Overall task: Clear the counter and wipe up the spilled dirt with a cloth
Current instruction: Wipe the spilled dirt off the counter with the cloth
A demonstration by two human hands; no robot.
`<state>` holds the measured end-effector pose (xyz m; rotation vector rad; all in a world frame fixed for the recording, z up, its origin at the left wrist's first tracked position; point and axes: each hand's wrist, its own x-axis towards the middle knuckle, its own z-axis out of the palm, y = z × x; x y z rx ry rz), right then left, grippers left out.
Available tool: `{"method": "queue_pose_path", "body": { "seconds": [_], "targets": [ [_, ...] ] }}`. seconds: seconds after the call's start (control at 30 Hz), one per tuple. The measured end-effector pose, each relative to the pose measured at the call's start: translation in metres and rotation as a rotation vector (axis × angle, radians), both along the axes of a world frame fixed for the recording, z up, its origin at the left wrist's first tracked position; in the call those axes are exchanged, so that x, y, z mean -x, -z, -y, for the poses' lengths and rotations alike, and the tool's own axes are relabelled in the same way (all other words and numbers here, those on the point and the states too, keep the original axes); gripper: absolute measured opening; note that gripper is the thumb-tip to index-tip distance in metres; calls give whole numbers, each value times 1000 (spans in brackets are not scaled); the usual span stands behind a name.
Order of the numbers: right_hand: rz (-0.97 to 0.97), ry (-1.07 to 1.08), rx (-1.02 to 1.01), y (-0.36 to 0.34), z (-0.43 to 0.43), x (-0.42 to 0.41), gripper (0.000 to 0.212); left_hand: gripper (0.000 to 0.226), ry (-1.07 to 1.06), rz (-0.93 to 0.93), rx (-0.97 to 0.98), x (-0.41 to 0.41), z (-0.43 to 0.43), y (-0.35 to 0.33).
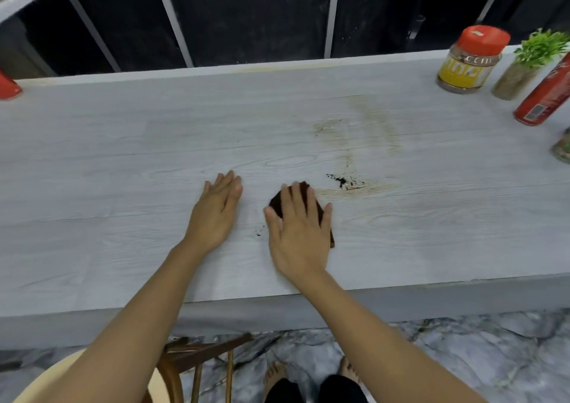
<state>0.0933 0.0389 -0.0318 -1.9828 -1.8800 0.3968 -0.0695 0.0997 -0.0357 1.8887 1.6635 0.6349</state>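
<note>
Right hand (pixel 297 233): flat, fingers spread, pressing a dark brown cloth (pixel 277 200) onto the counter (pixel 123 162) near its front edge. Left hand (pixel 216 210): open, palm down on the bare surface just beside, holding nothing. Spilled dirt (pixel 341 181): dark specks and tan smears beyond the cloth's right side. Far right corner: red-lidded jar (pixel 468 60) with brown powder; small potted green plant (pixel 527 63); red can (pixel 544 94), uncertain contents. Far left edge: red item (pixel 7 86), partly cut off.
</note>
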Motion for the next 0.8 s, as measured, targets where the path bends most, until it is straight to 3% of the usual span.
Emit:
{"method": "queue_pose_path", "body": {
  "seconds": [0.17,0.4,0.5,0.57,0.7,0.73,0.8],
  "targets": [
    [135,-281,18,0,15,-9,59,50,-65,233,-1,7,2,-5],
    [113,-15,6,2,-1,-30,60,49,-53,242,-14,3,4,-6],
    [-83,-111,-110,8,-6,-17,42,50,-89,345,42,-1,-6,-10],
    [-280,-131,-154,6,-5,-32,49,48,-55,395,32,-7,-15,-15],
    [-327,176,-215,-5,-6,-108,41,38,72,329,1,-29,-55,-24],
    [-261,262,-186,-5,-13,-132,38,35,106,271,-12,-34,-68,-23],
    [-20,369,-78,-2,-36,-164,52,42,144,121,-22,-43,-91,-17]
  ]
}}
